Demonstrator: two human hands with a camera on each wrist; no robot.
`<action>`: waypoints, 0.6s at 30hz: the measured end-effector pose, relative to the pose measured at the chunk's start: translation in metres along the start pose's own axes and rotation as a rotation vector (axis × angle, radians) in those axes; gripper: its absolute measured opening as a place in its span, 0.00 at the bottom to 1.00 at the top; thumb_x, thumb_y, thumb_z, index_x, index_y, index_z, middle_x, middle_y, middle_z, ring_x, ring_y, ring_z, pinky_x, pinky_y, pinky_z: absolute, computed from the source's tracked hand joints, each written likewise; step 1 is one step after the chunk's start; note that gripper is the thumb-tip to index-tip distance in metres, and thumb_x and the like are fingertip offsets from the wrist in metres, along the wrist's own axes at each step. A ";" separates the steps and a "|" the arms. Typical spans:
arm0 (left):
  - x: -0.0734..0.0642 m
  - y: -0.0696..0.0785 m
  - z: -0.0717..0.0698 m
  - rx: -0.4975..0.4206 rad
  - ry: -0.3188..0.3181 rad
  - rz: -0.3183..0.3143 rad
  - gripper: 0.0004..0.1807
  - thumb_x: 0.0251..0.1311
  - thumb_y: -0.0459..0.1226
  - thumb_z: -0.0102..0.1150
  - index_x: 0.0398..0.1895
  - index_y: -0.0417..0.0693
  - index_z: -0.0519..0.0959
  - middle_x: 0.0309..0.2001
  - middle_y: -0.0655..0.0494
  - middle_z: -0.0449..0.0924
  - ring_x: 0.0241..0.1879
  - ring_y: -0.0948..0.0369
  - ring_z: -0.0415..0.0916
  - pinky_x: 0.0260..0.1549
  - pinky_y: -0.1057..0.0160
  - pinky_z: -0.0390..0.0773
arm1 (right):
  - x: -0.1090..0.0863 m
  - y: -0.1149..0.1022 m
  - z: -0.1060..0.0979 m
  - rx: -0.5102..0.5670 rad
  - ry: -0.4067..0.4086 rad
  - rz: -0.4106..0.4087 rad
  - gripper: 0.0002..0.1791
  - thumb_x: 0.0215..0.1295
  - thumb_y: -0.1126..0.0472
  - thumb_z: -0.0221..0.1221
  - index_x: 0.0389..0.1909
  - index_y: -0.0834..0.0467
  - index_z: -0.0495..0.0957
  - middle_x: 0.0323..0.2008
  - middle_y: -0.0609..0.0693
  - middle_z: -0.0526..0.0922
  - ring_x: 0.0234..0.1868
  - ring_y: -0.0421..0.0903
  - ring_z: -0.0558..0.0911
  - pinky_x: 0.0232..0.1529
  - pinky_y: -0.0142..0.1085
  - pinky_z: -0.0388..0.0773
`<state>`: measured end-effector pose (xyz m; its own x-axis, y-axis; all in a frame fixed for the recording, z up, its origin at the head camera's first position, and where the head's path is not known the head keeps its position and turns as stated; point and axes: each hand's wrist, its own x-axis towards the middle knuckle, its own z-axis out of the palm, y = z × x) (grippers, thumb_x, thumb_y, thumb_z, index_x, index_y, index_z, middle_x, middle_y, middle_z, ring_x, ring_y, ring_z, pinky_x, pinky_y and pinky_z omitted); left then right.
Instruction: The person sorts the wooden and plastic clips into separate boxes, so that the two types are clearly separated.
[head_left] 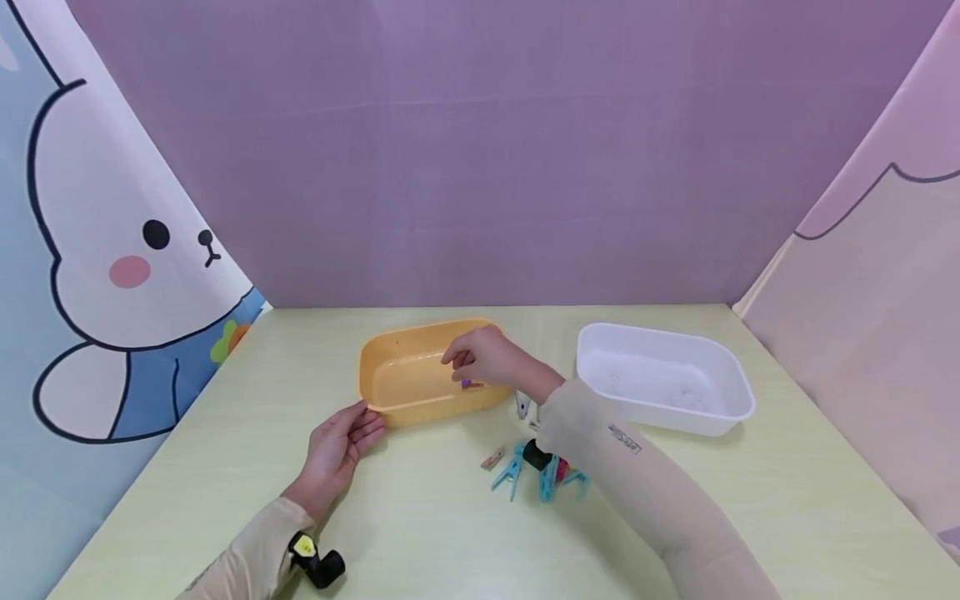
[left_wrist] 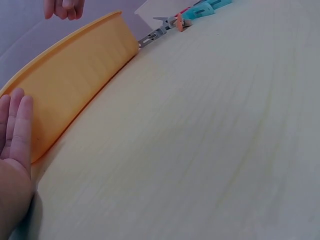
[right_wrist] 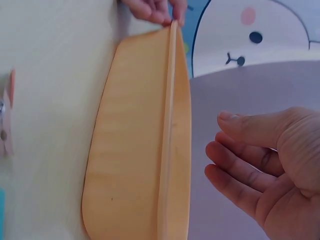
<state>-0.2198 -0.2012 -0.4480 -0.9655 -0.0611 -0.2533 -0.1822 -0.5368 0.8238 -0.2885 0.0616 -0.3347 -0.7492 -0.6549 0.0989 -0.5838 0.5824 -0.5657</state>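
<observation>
An orange plastic basin (head_left: pixel 405 408) stands on the table, tilted slightly in the head view. My left hand (head_left: pixel 337 450) holds its near left corner, with straight fingers (left_wrist: pixel 21 130) along the outer wall and the thumb at the rim. Over the basin's right part hovers my right hand (head_left: pixel 487 354), fingers loosely bent and apart; the right wrist view shows nothing between them. Below that hand, a small clothespin with a purple part (head_left: pixel 471 384) lies inside the basin, partly hidden.
Several clothespins lie near the right forearm: blue (head_left: pixel 510 471), wooden (head_left: pixel 492 458) and grey (head_left: pixel 522 404), some hidden by the sleeve. A white basin (head_left: pixel 720 423) stands at the right. A purple backdrop (head_left: pixel 480 167) rises behind the table.
</observation>
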 end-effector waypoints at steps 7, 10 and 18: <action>0.001 0.001 0.001 -0.007 -0.006 0.001 0.09 0.73 0.34 0.53 0.36 0.41 0.82 0.31 0.50 0.85 0.35 0.58 0.86 0.47 0.59 0.84 | -0.016 -0.006 0.003 -0.014 -0.030 -0.051 0.12 0.62 0.65 0.68 0.46 0.60 0.85 0.32 0.44 0.83 0.33 0.37 0.80 0.37 0.26 0.80; 0.000 0.001 0.002 -0.008 -0.004 -0.004 0.09 0.73 0.34 0.53 0.38 0.40 0.81 0.31 0.50 0.85 0.35 0.58 0.86 0.47 0.59 0.84 | -0.024 -0.004 0.006 0.016 -0.048 -0.066 0.12 0.62 0.66 0.68 0.46 0.62 0.85 0.32 0.44 0.83 0.33 0.37 0.80 0.37 0.26 0.80; 0.000 0.000 0.001 -0.017 0.002 -0.008 0.10 0.74 0.34 0.52 0.36 0.41 0.81 0.30 0.50 0.84 0.35 0.58 0.86 0.47 0.59 0.84 | -0.040 0.005 0.023 0.116 -0.116 -0.117 0.12 0.60 0.70 0.68 0.46 0.65 0.84 0.32 0.46 0.84 0.33 0.35 0.80 0.39 0.26 0.81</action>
<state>-0.2200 -0.2002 -0.4477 -0.9635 -0.0581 -0.2612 -0.1872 -0.5511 0.8132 -0.2538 0.0795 -0.3604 -0.6332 -0.7700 0.0784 -0.6199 0.4438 -0.6472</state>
